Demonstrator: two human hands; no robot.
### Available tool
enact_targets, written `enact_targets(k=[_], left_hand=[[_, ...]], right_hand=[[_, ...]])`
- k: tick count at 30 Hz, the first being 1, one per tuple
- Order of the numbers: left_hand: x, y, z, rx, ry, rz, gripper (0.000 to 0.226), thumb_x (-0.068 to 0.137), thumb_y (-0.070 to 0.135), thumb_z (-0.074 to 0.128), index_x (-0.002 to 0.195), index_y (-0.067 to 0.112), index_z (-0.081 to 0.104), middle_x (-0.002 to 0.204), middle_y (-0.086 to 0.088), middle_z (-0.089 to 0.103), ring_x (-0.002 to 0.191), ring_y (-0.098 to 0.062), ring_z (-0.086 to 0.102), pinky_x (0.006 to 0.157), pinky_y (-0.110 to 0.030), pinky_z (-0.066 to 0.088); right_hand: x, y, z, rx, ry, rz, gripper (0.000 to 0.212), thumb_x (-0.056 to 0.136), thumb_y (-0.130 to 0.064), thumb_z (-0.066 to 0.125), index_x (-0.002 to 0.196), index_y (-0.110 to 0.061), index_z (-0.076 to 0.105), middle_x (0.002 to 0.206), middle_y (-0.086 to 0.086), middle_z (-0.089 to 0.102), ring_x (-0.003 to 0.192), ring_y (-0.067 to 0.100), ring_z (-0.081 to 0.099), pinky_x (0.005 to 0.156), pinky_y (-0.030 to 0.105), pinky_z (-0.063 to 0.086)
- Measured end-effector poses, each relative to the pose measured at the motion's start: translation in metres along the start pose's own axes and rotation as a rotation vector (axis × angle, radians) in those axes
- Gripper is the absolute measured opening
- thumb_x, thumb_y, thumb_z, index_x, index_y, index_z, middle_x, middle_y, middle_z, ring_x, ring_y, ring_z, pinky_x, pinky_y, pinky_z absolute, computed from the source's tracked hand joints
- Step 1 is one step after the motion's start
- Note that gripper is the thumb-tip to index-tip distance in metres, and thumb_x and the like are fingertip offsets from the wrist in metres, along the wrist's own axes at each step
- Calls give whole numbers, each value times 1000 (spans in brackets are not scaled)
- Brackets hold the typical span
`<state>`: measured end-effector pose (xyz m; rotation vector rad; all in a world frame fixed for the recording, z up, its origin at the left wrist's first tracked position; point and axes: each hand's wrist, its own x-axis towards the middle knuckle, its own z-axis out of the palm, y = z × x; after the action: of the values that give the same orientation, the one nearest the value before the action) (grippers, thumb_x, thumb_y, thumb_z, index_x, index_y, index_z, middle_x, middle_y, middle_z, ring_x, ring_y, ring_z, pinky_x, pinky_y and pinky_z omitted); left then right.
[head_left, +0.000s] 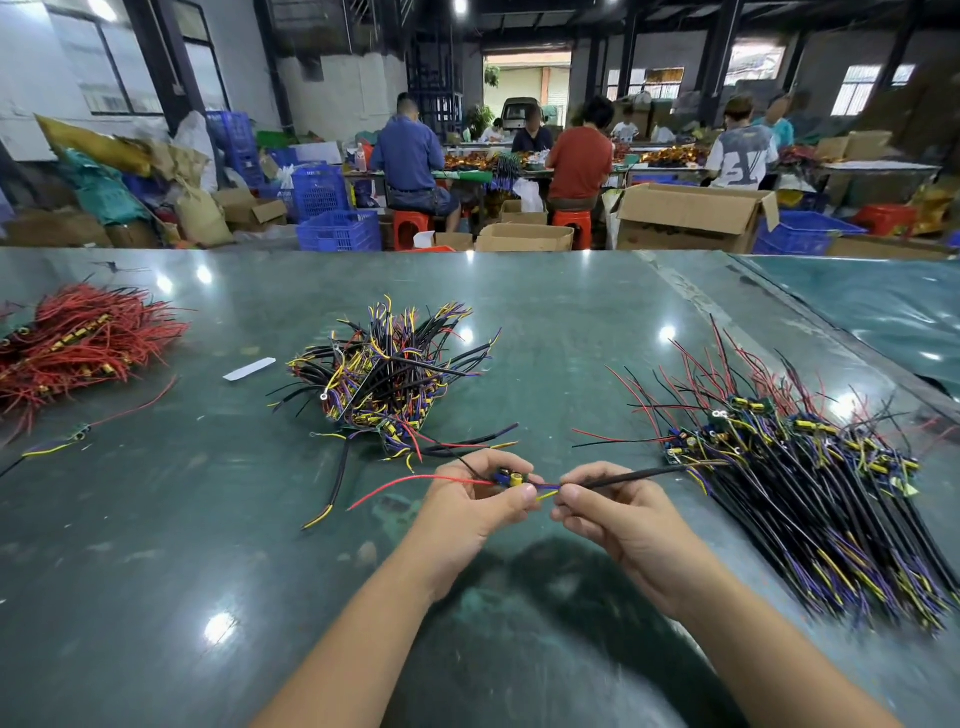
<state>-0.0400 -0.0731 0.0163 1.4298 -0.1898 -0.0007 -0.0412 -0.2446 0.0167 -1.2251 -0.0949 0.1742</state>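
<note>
You are holding the small board (511, 477) just above the table (208, 545), near the middle of the scene, between your two hands. Your left hand (470, 512) is gripping it, thumb and fingers curled and clamped around its edges. Your right hand (618, 519) is pinching the black sleeved cable (623, 475) just to the right, where the purple and yellow wires (545, 488) are coming out of the sleeve. A red lead (405, 486) is trailing off the board to the left.

The weak spot, as I judge it, is that short run of bare wires between your hands. If you are pulling the hands apart or twisting, the strain is going straight into the joints on the board, and one could be tearing loose. The far end of the cable is lying against the sorted pile (810, 493) on the right, so a quick tug may be dragging neighbours out of line. The red lead is hanging close to loose cables spilling from the tangled pile (384, 374) beyond your hands, and it could be snagging there. The red bundle (78, 343) at far left is lying well apart.
</note>
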Motion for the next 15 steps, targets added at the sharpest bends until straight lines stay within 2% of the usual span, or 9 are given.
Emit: enact_targets(k=[4, 6, 8, 11, 15], left_hand=[[2, -6, 4, 196, 52, 146, 19, 78, -3, 71, 83, 15, 71, 83, 3, 74, 74, -6, 64, 73, -15, 48], [2, -8, 7, 256, 72, 213, 23, 76, 0, 74, 83, 22, 73, 90, 4, 73, 86, -7, 66, 80, -17, 47], [2, -8, 11, 253, 108, 283, 31, 73, -2, 74, 80, 28, 74, 95, 3, 69, 90, -7, 65, 81, -17, 47], [3, -8, 16, 208, 168, 250, 33, 73, -2, 75, 74, 31, 75, 87, 5, 63, 75, -2, 60, 70, -12, 44], [1, -6, 17, 31, 129, 73, 21, 81, -2, 68, 77, 17, 72, 64, 9, 63, 58, -1, 52, 58, -10, 41]], right_hand=[[2, 2, 0, 18, 104, -58, 13, 83, 11, 59, 81, -1, 63, 75, 15, 70, 74, 21, 71, 69, 20, 56], [2, 2, 1, 10, 140, -101, 16, 82, 10, 61, 79, -6, 64, 78, 16, 70, 78, 21, 71, 71, 21, 55], [2, 2, 2, -48, 165, -146, 21, 82, 6, 64, 75, -14, 67, 81, 16, 71, 82, 23, 68, 72, 28, 50], [1, 2, 3, -118, 184, -208, 21, 82, 2, 65, 75, -17, 68, 85, 11, 71, 85, 22, 61, 71, 34, 40], [-1, 1, 6, -100, 158, -248, 22, 82, 5, 64, 73, -15, 66, 89, 3, 73, 88, 21, 62, 72, 31, 42]])
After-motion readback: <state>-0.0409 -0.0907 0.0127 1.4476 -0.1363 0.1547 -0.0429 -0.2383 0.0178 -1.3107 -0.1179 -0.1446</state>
